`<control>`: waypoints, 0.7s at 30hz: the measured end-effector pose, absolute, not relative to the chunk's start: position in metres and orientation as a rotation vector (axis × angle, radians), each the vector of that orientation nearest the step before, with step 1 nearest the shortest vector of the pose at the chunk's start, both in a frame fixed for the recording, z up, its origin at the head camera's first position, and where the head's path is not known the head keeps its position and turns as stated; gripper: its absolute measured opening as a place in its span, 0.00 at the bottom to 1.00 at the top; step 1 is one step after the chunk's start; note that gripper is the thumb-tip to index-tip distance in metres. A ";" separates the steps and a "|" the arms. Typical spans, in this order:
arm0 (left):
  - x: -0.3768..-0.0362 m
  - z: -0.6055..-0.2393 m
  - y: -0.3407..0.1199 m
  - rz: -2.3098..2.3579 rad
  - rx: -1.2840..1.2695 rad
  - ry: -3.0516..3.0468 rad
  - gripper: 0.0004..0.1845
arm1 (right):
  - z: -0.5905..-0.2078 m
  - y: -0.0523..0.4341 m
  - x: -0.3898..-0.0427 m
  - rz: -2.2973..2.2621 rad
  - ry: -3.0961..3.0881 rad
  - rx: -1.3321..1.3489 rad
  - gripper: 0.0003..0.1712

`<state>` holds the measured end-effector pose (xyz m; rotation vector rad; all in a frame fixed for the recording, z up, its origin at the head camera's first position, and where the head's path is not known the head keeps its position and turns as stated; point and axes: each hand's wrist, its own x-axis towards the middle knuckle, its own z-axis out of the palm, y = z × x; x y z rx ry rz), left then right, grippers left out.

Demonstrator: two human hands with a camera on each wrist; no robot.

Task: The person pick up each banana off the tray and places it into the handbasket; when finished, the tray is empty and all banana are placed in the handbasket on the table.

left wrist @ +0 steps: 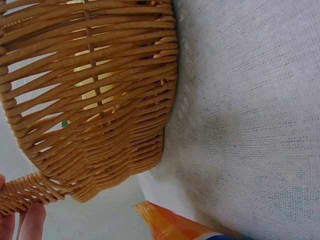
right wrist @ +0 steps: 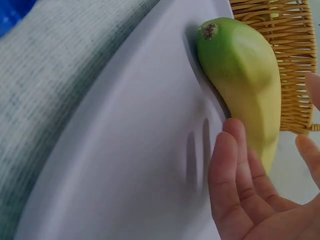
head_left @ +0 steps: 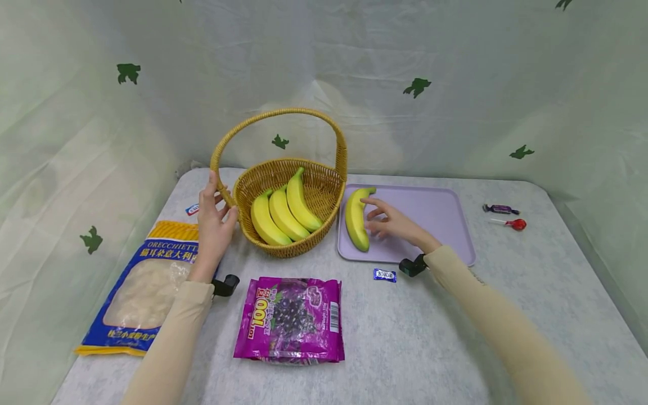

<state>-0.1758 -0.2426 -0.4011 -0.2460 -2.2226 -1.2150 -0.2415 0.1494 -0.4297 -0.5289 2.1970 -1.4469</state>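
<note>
A wicker basket (head_left: 283,247) with a tall looped handle stands at the back, with three bananas (head_left: 284,215) lying side by side in it. My left hand (head_left: 215,225) holds the lower left end of the handle; in the left wrist view its fingertips (left wrist: 34,220) curl around the woven strip. A single banana (head_left: 355,219) lies along the left side of the lilac tray (head_left: 420,225). Right beside it is my right hand (head_left: 392,222), fingers loosely bent and spread. In the right wrist view the fingers (right wrist: 225,165) are at the banana's side, the thumb apart from it.
An orecchiette pasta bag (head_left: 147,292) lies under my left forearm, a purple candy bag (head_left: 291,320) at front centre. A small blue-wrapped candy (head_left: 385,275) sits before the tray. Rightward lie a dark-wrapped candy (head_left: 501,209) and a red lollipop (head_left: 518,224). Another small wrapper (head_left: 192,209) is left of the basket.
</note>
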 end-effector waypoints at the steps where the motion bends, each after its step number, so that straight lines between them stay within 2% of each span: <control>1: -0.176 -0.401 -0.243 -1.216 -0.244 -2.224 0.44 | -0.430 0.148 -0.242 -1.429 2.203 -0.525 0.40; 12: -0.175 -0.400 -0.242 -1.223 -0.240 -2.222 0.44 | -0.426 0.130 -0.247 -1.267 2.326 -0.563 0.44; 21: -0.174 -0.400 -0.242 -1.221 -0.250 -2.218 0.44 | -0.426 0.114 -0.251 -1.136 2.453 -0.578 0.42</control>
